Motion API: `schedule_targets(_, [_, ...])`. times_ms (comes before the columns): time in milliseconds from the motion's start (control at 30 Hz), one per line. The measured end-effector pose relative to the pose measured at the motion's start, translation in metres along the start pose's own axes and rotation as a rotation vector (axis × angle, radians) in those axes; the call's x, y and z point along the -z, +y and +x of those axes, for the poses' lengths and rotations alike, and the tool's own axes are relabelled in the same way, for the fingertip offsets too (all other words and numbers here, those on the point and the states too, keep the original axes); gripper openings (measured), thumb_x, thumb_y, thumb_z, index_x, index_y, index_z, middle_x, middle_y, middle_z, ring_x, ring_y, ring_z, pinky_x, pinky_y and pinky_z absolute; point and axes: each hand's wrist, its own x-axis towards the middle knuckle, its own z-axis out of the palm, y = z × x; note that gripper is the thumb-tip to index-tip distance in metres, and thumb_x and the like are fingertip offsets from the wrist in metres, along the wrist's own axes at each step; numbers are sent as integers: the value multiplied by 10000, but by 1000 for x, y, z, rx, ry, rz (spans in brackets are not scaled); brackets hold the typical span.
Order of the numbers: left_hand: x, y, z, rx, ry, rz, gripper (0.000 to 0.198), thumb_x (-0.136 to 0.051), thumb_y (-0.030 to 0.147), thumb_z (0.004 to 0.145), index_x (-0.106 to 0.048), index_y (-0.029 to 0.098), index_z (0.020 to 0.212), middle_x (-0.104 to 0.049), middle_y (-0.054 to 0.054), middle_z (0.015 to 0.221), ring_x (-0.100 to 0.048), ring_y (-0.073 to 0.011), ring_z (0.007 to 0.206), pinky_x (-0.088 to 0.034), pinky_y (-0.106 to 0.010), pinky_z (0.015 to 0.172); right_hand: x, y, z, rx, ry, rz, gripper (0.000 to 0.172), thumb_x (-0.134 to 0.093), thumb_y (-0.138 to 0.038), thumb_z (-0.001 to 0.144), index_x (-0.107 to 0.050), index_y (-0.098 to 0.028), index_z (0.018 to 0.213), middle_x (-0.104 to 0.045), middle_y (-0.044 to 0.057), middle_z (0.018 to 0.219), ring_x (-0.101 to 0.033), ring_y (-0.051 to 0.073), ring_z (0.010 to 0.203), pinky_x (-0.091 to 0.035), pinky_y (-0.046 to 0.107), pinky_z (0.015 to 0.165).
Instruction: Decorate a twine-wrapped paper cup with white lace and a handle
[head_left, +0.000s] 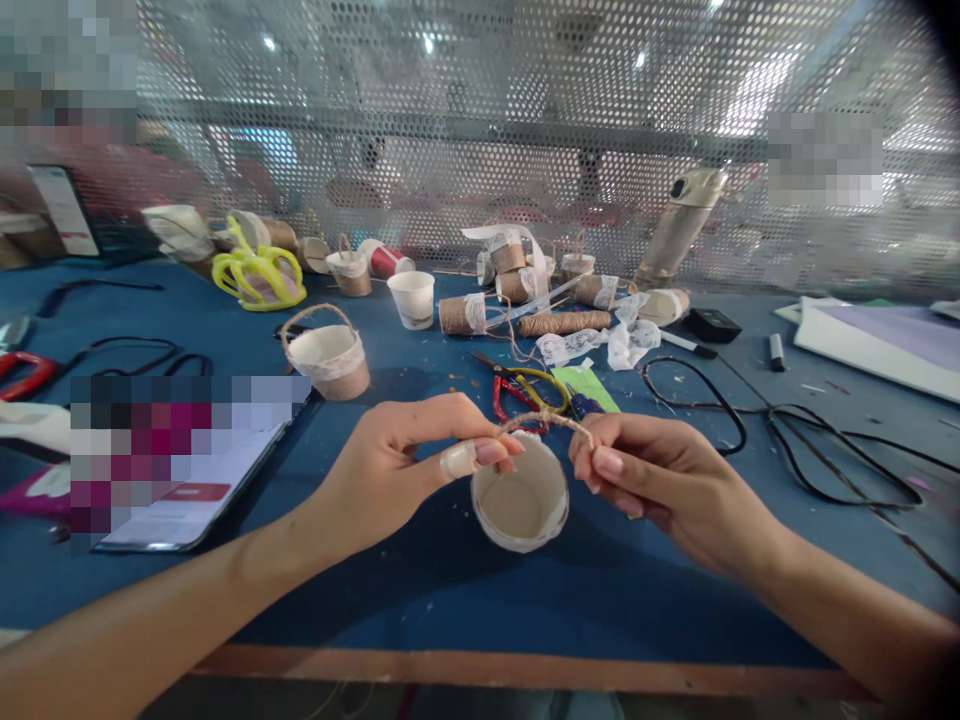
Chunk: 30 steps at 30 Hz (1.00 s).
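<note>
A short piece of twine [551, 418] arches between my two hands. One end is pinched between the thumb and fingers of my left hand [427, 455], whose thumb has a pale wrap. My right hand [652, 465] pinches the other end. Below the twine, a paper cup [521, 500] with a whitish rim stands on the blue table, its open mouth facing me. Behind it lie scissors [517, 390] with red and yellow handles, partly hidden by the twine and my fingers. A finished-looking small basket [330, 355] with a twine handle stands to the left.
A tablet [217, 470] lies at left. Farther back are a white cup [412, 300], a twine roll [564, 323], lace [630, 335] and several wrapped cups. A black cable [810, 450] coils at right. Perforated metal [480, 130] closes off the back.
</note>
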Motion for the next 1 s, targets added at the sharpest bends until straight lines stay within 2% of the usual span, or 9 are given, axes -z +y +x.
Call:
schedule_targets(200, [0,-2,-1,-8,11,-16,130,-687,211,945,-796,191,878,-773,-24,818,-667,-153,745,-517,-222,676,0,-2,-1,-104,-85,70,317,-707,-448,917,-676,-142,843,-546,14,735,-377,65,536,-141,224,442])
schedule_targets(333, [1,-3,-2,36,50,-18,152,-683,252,952,-790,188,865,-760,-18,832,-665,-150,749,-515,-221,698,1,1,-2,-72,-96,69,304,-656,-454,953,-710,-154,942,-551,26,771,-391,74,558,-148,218,435])
schedule_targets(433, [2,-3,-2,44,67,-14,159,-678,249,958,-783,199,850,-752,5,837,-659,-132,754,-505,-203,724,1,3,-2,-62,-87,74,277,-704,-446,920,-696,-178,986,-509,-4,723,-380,78,551,-161,210,436])
schedule_targets(700, [1,-3,-2,28,39,-11,128,-680,200,952,-784,198,876,-752,8,842,-661,-128,760,-502,-200,704,-3,0,1,-38,-16,84,241,-727,-384,923,-603,-180,894,-474,-50,653,-373,60,521,-193,195,441])
schedule_targets(833, [1,-3,-3,-19,30,-11,128,-689,196,948,-788,205,868,-771,-4,837,-669,-142,773,-516,-214,702,-2,0,-1,-107,-39,133,287,-741,-413,904,-596,-166,892,-493,-36,665,-363,54,512,-151,208,443])
schedule_targets(1000, [-1,-4,-2,-66,0,-24,123,-692,196,948,-796,208,883,-787,-24,851,-684,-168,813,-543,-248,750,2,3,0,-154,-122,265,264,-778,-366,867,-615,-158,875,-552,-8,702,-385,52,506,-127,222,437])
